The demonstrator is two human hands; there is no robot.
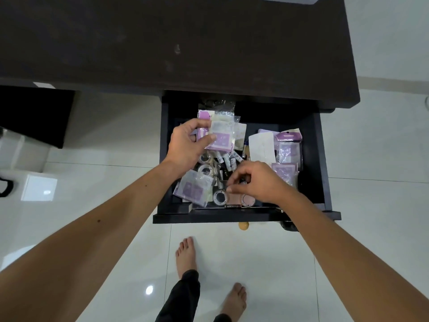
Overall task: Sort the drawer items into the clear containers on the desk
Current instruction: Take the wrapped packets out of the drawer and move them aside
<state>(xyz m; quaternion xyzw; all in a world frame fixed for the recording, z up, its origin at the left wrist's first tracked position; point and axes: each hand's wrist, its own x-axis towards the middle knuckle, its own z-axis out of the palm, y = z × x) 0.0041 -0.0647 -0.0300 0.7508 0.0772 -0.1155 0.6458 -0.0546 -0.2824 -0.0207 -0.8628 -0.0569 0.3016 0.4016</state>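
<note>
Pinching a small dark item (242,181) near the drawer's (321,159) front edge: right hand (257,182), fingertips closed. Farther back, toward the left side, left hand (188,145) gripping a stack of purple packets (220,138).

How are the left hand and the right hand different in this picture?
The left hand holds a stack of purple packets toward the back of the drawer; the right hand pinches something small and dark near the front. The left hand's load is clear; the right hand's is mostly hidden. Both are inside the drawer.
</note>
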